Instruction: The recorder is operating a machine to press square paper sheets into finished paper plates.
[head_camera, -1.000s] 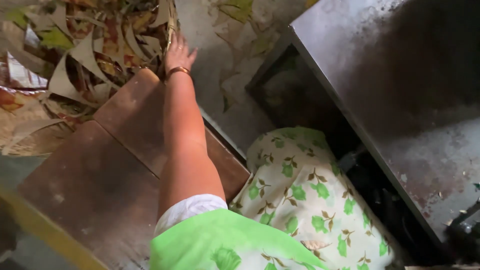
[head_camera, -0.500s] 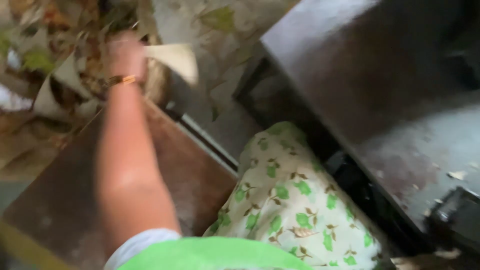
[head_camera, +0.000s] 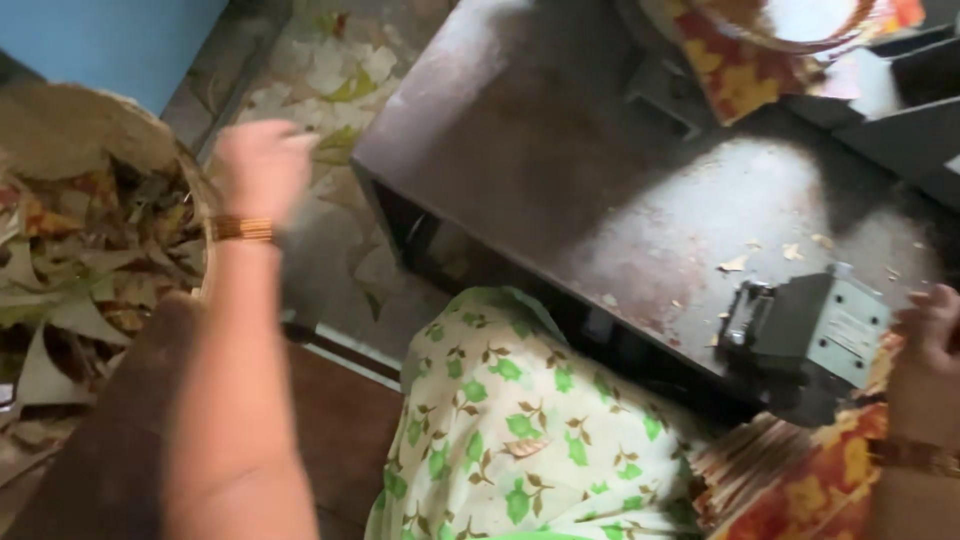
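1. Our left hand (head_camera: 262, 165) is up over the rim of the basket (head_camera: 197, 205) on our left, blurred, with a gold bangle (head_camera: 243, 229) at the wrist
2. Its grip looks loosely curled, but the blur is too heavy for us to tell whether it is clenched on something or has let go; we see nothing clearly between the fingers
3. The basket is full of cut paper scraps (head_camera: 70, 290), pale and printed, lying in a loose heap well apart from the desk (head_camera: 560, 170)
4. Our right hand (head_camera: 925, 345) sits at the lower right edge, just beside the grey box (head_camera: 815, 330) on the desk and above a stack (head_camera: 790, 480) of orange flowered sheets; its fingers are bent, and we cannot tell whether the grip has the stack or only rests near it
5. We judge the step in hand to be the one at the basket, with the left hand working over the scraps while the right waits by the stack
6. A next move would call for a clear look at the left grip, and for bringing that arm across the lap (head_camera: 500, 440) without brushing the basket rim or the desk edge
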